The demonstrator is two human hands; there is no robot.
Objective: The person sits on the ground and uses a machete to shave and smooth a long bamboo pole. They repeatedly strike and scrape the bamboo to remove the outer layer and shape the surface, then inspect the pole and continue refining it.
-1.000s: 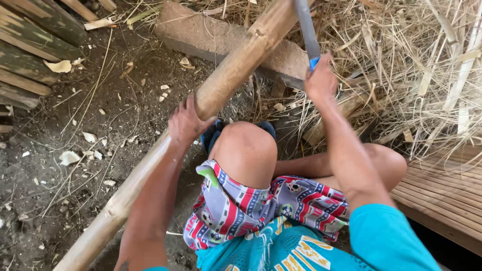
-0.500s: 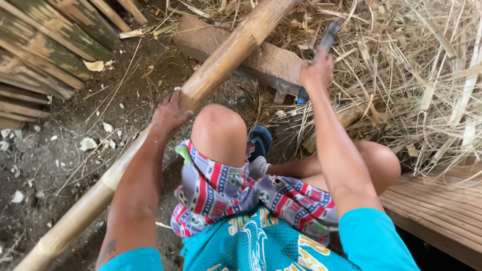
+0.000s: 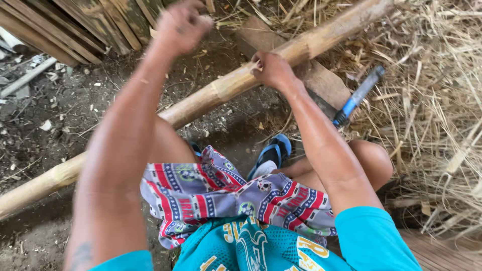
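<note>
The right hand (image 3: 273, 70) is wrapped around the bamboo pole (image 3: 211, 95), fingers curled over its top just where it crosses the wooden block (image 3: 321, 83). The left hand (image 3: 182, 25) is lifted off the pole and balled into a loose fist, holding nothing that I can make out. The pole runs slantwise from the lower left on the dirt floor (image 3: 60, 115) up to the upper right, propped on the block, passing in front of the bent knees.

To shift the pole well, I'd judge the grip should stay close to the block, so the pole pivots there and does not roll off.

The knife (image 3: 357, 96), with its blue handle, now lies in the straw (image 3: 437, 115) beside the block; 0.5 s ago the right hand was holding it, and the left hand was pressing on the pole. The 2 hands have swapped duty.
</note>
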